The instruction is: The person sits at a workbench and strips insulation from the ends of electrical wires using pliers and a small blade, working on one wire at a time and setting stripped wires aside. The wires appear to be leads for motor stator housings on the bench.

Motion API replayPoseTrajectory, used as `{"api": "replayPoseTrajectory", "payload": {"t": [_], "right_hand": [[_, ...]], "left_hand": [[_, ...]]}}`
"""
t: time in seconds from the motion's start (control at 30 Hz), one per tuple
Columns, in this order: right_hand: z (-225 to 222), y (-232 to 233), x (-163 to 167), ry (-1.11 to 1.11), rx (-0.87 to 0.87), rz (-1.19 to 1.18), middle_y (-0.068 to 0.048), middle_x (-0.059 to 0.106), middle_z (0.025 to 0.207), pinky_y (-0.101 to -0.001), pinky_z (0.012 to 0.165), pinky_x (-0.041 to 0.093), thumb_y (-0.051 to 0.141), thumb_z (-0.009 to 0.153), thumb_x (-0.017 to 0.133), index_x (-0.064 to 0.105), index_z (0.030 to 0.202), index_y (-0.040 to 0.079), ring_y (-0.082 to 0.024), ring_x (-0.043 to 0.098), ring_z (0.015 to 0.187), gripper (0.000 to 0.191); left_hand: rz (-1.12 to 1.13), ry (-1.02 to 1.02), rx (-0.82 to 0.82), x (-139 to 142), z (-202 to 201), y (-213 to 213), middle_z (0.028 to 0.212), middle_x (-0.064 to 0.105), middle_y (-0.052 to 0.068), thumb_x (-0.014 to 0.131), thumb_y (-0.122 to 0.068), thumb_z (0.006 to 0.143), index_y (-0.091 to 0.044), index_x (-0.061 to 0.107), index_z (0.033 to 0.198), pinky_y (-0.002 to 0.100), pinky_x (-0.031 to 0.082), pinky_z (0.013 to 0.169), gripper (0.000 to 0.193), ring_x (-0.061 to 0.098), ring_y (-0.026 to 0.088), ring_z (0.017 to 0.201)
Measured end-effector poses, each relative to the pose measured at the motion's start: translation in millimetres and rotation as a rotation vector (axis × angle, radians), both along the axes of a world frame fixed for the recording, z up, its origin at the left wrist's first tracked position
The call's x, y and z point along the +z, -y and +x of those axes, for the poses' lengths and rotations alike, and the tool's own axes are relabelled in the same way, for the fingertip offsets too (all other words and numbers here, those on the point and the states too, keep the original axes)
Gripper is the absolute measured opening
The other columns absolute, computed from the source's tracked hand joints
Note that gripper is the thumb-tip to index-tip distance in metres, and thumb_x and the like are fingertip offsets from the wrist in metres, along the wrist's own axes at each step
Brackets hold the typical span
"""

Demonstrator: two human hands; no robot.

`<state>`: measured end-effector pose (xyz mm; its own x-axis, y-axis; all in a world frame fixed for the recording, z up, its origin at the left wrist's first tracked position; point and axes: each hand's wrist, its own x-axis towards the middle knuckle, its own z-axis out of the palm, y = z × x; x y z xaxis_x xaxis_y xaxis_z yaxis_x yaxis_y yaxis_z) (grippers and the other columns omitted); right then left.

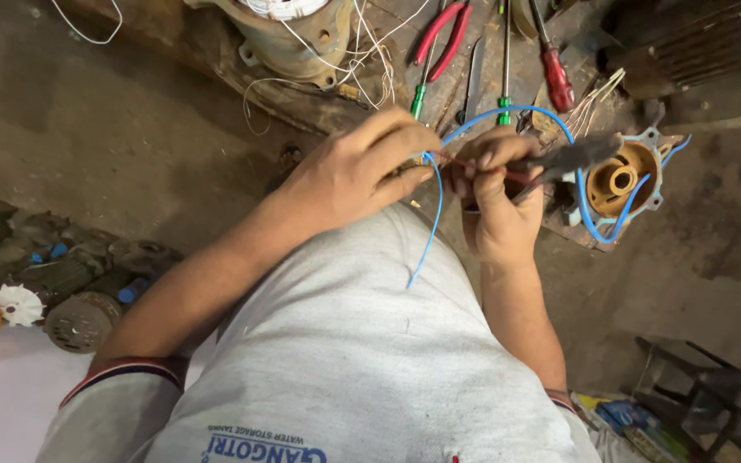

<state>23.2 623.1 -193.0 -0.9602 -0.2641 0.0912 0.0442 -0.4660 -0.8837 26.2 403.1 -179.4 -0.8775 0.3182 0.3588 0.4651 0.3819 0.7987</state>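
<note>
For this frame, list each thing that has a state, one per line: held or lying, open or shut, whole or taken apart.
Left hand: closed, pinching the blue wire.
Right hand: closed on the pliers.
Blue wire: held, one end hanging loose, looping to the motor housing.
Pliers: held, jaw state unclear.
Motor housing: open, inside exposed.
Red-handled pliers: lying, handles spread.
Red-handled screwdriver: lying unused.
</note>
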Motion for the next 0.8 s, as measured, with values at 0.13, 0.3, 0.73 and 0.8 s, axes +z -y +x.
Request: {"api": "replayPoseTrajectory", "payload": {"t": [0.13,0.3,0.73,0.8], "right_hand": [[2,8,7,0.139,0.017,-0.131,-0.003,0.051,0.098,-0.0316,0.071,0.043,0.026,0.106,0.073,0.054,0.108,0.010,-0.014,0.050,0.079,0.026],[14,19,1,0.266,0.022,-0.217,-0.002,0.052,0.102,-0.0368,0.078,0.046,0.027,0.102,0.074,0.053,0.108,0.012,-0.016,0.051,0.082,0.026],[30,22,10,-0.290,0.129,0.846,-0.012,0.068,0.109,-0.0325,0.085,0.052,0.030,0.107,0.060,0.058,0.130,0.000,-0.018,0.066,0.097,0.038],[33,28,18,-0.152,0.084,0.859,-0.007,0.071,0.097,-0.0292,0.076,0.053,0.031,0.109,0.054,0.066,0.129,0.003,-0.014,0.068,0.086,0.036]], "left_hand": [[-0.101,-0.242,0.062,2,2,0,0.119,0.065,0.009,0.079,-0.015,0.098,-0.009,0.066,0.125,0.034,0.061,0.083,0.031,0.074,0.024,0.096],[0.120,-0.213,0.173,7,0,7,0.107,0.068,0.008,0.067,-0.021,0.101,-0.008,0.061,0.112,0.033,0.059,0.085,0.019,0.072,0.021,0.094],[0.733,0.411,0.079,17,-6,55,0.101,0.069,0.007,0.044,-0.026,0.113,-0.001,0.048,0.132,0.026,0.047,0.082,0.032,0.056,0.009,0.087],[0.762,0.420,0.085,16,-11,69,0.100,0.070,0.008,0.043,-0.027,0.112,-0.003,0.040,0.141,0.025,0.043,0.072,0.038,0.050,0.008,0.076]]}}
